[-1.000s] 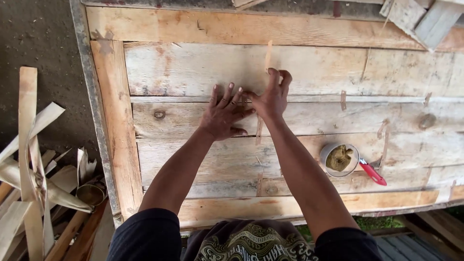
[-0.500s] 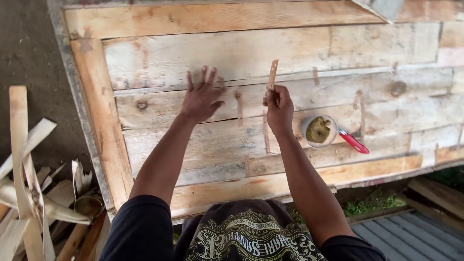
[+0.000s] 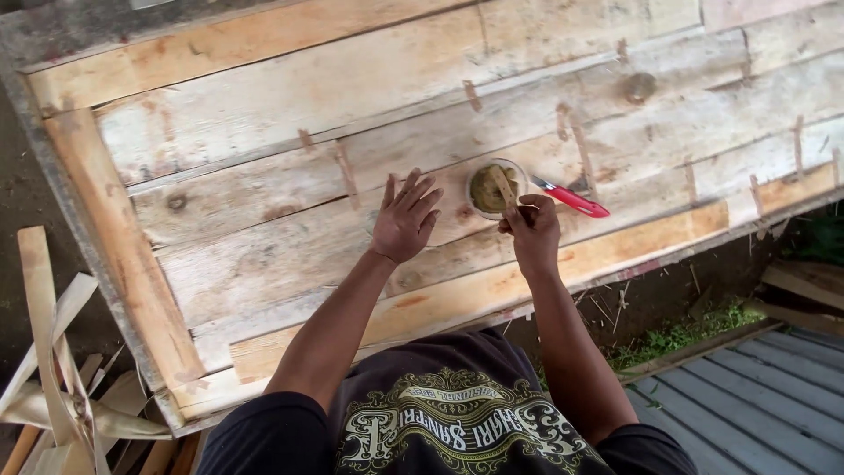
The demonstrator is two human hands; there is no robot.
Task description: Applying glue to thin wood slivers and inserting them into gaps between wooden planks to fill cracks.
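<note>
My right hand [image 3: 530, 230] grips a thin flat wooden stick [image 3: 504, 186] whose tip dips into a small round container [image 3: 492, 188] of yellowish-brown paste. The container stands on a panel of pale wooden planks [image 3: 264, 114]. My left hand [image 3: 404, 218] rests flat on the planks with fingers spread, just left of the container. A red-handled knife [image 3: 573, 200] lies on the wood right beside the container. Several short wooden slivers [image 3: 345, 173] sit along the gaps between the planks.
The panel has a darker wooden frame [image 3: 123, 255] on its left side and a front rail [image 3: 615, 251]. Loose wood offcuts [image 3: 53, 369] are piled at the lower left. Grey boards [image 3: 765, 405] and a patch of grass [image 3: 677, 339] lie at the lower right.
My right hand has carried the stick from the plank gap rightward and down into the paste container. My left hand moved right and now lies next to the container.
</note>
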